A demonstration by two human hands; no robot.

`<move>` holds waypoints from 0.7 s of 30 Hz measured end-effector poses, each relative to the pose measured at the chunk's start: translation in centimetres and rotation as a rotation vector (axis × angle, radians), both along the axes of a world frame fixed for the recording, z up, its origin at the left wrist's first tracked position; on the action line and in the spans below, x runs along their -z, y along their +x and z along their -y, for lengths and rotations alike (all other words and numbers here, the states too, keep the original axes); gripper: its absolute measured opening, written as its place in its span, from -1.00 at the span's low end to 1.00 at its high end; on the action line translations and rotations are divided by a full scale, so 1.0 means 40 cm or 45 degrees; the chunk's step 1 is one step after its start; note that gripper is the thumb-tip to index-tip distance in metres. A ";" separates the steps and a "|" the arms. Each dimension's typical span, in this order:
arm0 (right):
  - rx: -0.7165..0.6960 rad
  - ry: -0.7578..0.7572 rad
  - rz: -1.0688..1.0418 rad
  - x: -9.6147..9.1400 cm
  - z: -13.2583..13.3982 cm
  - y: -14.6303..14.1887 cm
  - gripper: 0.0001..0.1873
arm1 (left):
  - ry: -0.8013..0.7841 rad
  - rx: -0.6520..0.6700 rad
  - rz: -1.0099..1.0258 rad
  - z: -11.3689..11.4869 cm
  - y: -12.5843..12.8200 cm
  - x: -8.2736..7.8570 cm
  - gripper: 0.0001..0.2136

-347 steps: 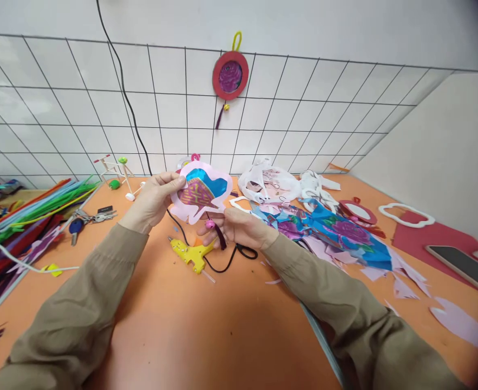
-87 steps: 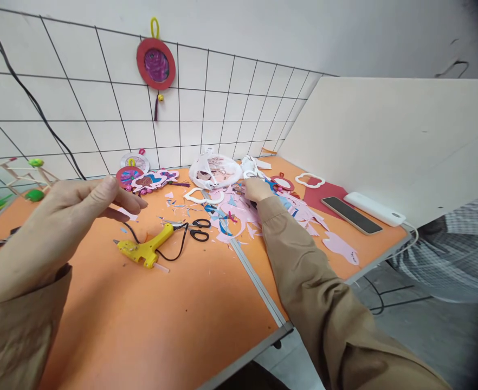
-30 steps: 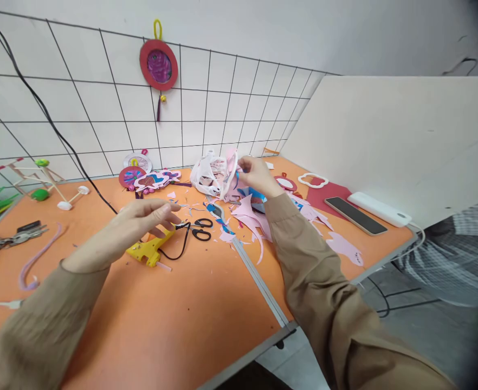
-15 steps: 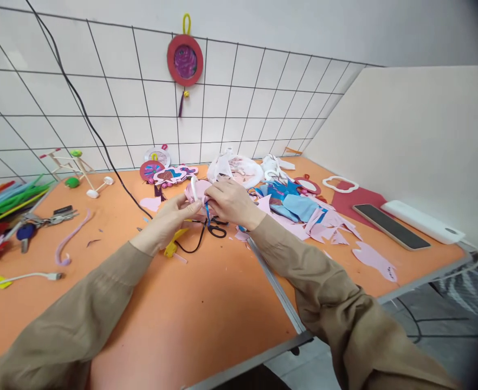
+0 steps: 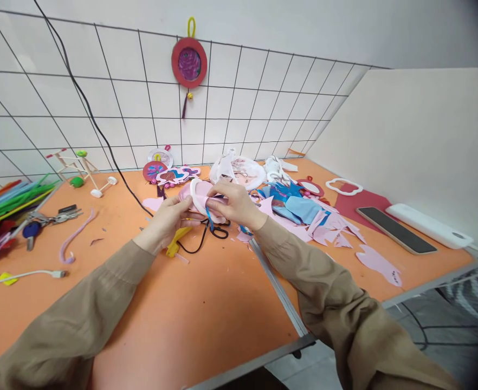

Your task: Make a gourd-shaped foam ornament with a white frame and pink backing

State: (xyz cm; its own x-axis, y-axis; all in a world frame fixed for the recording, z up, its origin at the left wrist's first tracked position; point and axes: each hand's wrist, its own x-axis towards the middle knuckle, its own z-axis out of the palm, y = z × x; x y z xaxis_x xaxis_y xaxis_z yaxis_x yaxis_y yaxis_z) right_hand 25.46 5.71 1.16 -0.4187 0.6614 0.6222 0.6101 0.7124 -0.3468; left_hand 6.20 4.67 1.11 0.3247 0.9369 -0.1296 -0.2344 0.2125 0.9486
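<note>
Both sleeves (image 5: 101, 306) are olive-brown, loose and creased.

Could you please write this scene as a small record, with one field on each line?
Left hand: holding pink sheet pieces
Right hand: holding the same bundle
Within bundle: curved white strip
Below hands, partly hidden: yellow plastic glue gun; black-looped scissors
Wall: round red ornament with purple flower centre
Right side: flat dark rectangular phone
Surface: orange tabletop

Curved white strip (image 5: 195, 196) against pink paper (image 5: 185, 192)
</note>
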 end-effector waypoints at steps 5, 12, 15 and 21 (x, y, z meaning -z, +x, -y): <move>-0.038 -0.146 -0.194 -0.003 0.002 -0.005 -0.93 | -0.045 0.028 0.052 0.002 0.001 -0.003 -0.81; -0.153 -0.369 -0.521 0.003 -0.010 -0.006 -0.91 | -0.014 -0.009 0.020 0.007 0.003 -0.010 -0.84; -0.207 -0.466 -0.641 0.008 -0.014 -0.009 -0.90 | -0.015 -0.036 0.021 0.009 0.006 -0.011 -0.88; -0.230 -0.627 -0.866 -0.007 -0.015 0.011 -0.83 | -0.064 -0.112 0.036 -0.001 0.000 -0.021 -0.85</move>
